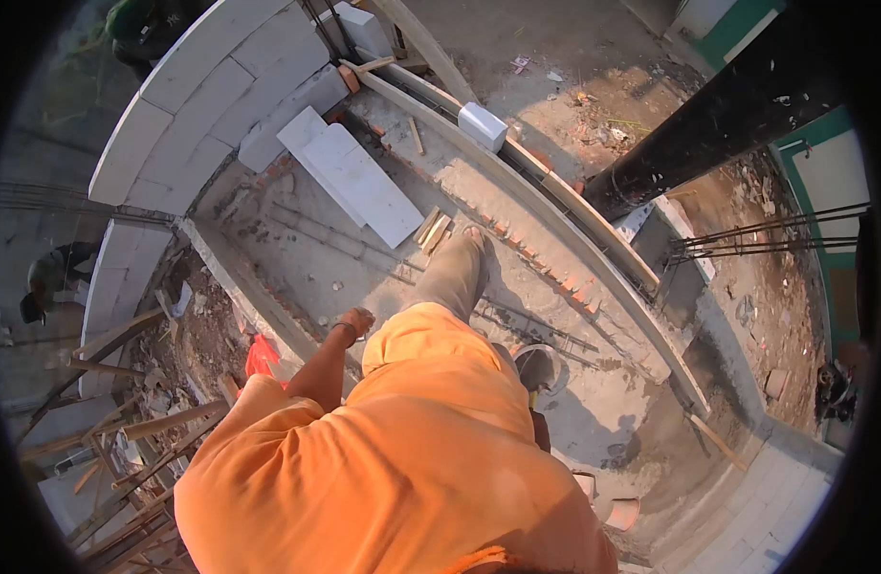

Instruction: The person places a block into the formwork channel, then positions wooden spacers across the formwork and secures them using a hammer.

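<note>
Head view: looked down on a rough gray floor, wide enough to hold most things. Saw a white block wall at the upper left, built in rows, maybe to stay strong. Saw long wooden boards set side by side with a gap between, perhaps to hold something in. Found white slabs lying flat on the floor, ahead of the left hand, probably to keep from tipping. Spotted a bucket partly hidden by the orange shirt. Saw a white block on top of the boards, and short wood sticks beside the slabs.

Of the two hands, saw only the left, low and forward, apart from the slabs, seemingly empty. Could not tell if spread or curled. Could not see the right hand.
</note>
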Demonstrator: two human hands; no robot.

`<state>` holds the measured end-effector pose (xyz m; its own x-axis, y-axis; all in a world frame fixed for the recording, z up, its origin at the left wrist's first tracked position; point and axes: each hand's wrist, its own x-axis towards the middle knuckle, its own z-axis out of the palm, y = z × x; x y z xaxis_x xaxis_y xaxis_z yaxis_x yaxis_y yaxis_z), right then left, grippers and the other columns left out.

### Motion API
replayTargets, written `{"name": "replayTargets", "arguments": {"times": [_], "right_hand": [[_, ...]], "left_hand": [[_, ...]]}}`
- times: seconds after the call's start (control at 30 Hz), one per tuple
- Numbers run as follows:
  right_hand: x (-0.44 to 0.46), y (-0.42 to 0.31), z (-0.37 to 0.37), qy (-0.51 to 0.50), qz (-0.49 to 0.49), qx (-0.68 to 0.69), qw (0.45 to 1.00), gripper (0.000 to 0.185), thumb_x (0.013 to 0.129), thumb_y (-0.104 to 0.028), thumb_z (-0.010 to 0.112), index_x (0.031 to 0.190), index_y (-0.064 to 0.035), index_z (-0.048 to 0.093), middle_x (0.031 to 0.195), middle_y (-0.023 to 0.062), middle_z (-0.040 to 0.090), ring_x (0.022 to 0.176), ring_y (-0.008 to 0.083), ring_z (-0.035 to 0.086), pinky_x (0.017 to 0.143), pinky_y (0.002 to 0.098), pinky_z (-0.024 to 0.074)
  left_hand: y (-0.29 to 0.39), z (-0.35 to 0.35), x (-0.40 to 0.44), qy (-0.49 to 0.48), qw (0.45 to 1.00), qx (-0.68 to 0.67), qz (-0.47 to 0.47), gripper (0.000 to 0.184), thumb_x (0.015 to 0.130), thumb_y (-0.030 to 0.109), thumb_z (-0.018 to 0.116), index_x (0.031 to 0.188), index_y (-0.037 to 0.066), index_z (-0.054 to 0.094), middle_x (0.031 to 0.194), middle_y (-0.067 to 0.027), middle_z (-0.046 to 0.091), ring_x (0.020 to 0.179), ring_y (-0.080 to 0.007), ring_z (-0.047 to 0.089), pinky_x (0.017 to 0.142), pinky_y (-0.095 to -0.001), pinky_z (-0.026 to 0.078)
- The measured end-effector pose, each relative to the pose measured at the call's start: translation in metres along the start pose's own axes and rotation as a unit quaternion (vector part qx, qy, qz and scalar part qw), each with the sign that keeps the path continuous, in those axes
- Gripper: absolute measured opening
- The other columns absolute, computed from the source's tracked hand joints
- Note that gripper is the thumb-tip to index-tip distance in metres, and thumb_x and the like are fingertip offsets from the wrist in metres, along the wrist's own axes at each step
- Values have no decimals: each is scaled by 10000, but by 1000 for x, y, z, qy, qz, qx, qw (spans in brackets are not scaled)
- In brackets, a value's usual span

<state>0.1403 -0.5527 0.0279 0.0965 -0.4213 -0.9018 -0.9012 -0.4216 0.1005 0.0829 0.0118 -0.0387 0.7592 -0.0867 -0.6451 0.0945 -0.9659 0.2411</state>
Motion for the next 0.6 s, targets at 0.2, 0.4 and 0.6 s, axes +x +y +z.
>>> {"name": "replayTargets", "arguments": {"times": [0.2,0.4,0.6], "right_hand": [[-30,-12,-21,-35,-61,3,997,235,887,-243,567,769,-42,598,614,60,567,491,163,545,448,325,405],[-66,-70,-36,-73,-76,-79,991,217,889,-231,568,776,-48,596,608,49,560,479,156,533,447,318,408],[-46,-127,-20,-112,40,36,992,178,891,-215,550,773,-85,522,583,16,479,452,149,479,425,336,434]], "left_hand": [[-11,-54,113,-24,979,204,14,189,822,244,681,982,144,668,1041,18,645,1017,-141,584,761,-336,494],[55,-186,239,202,797,-505,-261,341,870,280,619,1065,4,670,862,-104,698,790,-190,636,722,-337,492],[19,-220,385,241,760,-483,-362,334,887,325,578,1033,44,685,998,-182,691,994,-324,649,869,-390,482]]}}
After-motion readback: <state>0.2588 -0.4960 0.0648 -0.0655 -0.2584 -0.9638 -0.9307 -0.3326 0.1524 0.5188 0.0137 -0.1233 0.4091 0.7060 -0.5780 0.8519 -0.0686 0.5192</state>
